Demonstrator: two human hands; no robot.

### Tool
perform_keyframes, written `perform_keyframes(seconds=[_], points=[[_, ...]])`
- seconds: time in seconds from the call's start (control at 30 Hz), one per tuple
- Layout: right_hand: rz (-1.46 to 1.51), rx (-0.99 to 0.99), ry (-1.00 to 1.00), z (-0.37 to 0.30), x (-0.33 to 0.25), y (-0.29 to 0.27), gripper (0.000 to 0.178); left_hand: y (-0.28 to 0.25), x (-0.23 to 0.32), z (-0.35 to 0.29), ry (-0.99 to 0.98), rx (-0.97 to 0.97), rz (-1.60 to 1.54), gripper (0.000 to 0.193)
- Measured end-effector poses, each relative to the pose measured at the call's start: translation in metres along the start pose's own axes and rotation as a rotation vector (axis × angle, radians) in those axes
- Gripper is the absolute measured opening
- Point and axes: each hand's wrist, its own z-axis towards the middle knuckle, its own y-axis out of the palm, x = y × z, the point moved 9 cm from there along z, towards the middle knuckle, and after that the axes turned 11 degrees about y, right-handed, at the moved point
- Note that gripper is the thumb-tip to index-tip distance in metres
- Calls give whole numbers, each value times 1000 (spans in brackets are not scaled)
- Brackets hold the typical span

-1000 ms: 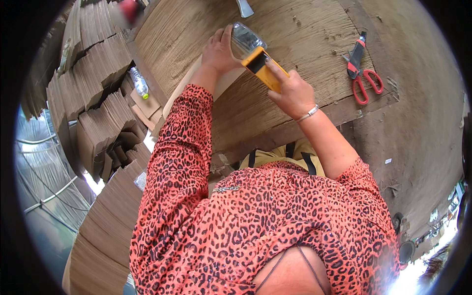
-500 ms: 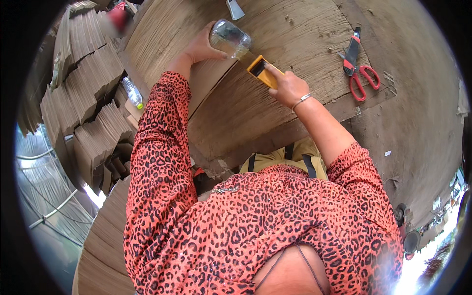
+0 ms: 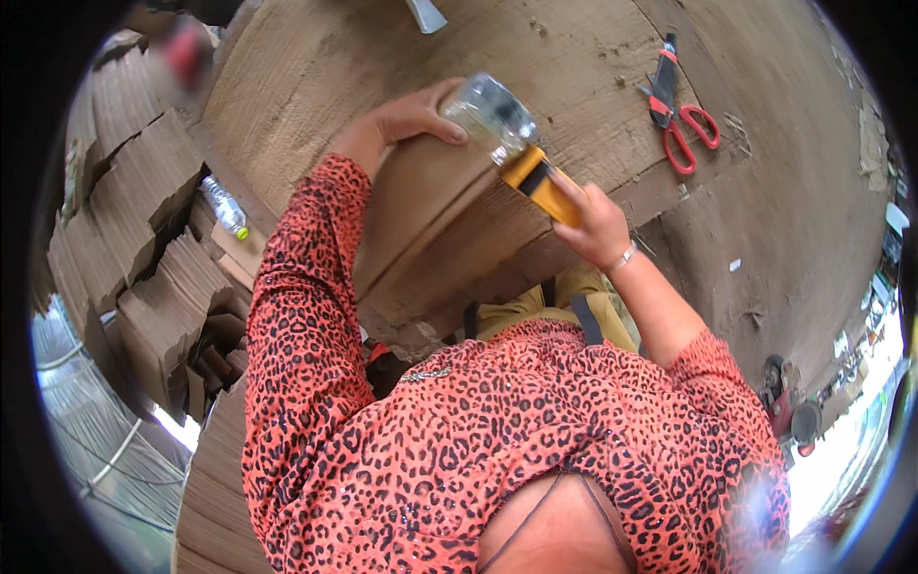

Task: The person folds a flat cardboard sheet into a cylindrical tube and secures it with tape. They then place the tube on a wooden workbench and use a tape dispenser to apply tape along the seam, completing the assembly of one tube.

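Note:
My left hand (image 3: 418,118) curves round the left end of a clear plastic jar-like container (image 3: 495,107), which lies tilted over the wooden tabletop (image 3: 344,57). In my right hand (image 3: 595,228) is a yellow flat-handled tool (image 3: 557,203) with a dark patch, the forefinger stretched along it. Its far end meets the container's lower right end; the tool's exact kind does not show. A brown cardboard sheet (image 3: 406,206) lies under the container and beside my left forearm.
Red-handled scissors (image 3: 690,139) and a red-and-black tool (image 3: 662,91) lie together on the right. A pale metal blade-like piece (image 3: 426,14) is at the far edge. Stacked cardboard (image 3: 129,220) and a clear bottle with a green cap (image 3: 224,206) stand on the left.
Both hands, with the container and yellow tool, have shifted right and nearer to me. The view has turned slightly, so the scissors and stacks sit further left in the picture.

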Motion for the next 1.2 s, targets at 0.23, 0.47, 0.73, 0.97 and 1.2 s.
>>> perform_keyframes(seconds=[0.23, 0.47, 0.73, 0.97, 1.2], points=[[9, 51, 14, -17, -9, -10, 80, 8, 6, -8, -22, 78, -152, 87], [13, 75, 21, 50, -74, -2, 72, 9, 47, -35, 45, 474, 1176, 117], [-75, 54, -26, 19, -85, -21, 70, 0, 34, -48, 179, 713, 1339, 115], [-56, 95, -31, -11, -56, -19, 75, -7, 33, -50, 46, 589, 1225, 115], [-47, 107, -30, 17, -29, 11, 76, -50, 33, -29, 195, 410, 875, 113]])
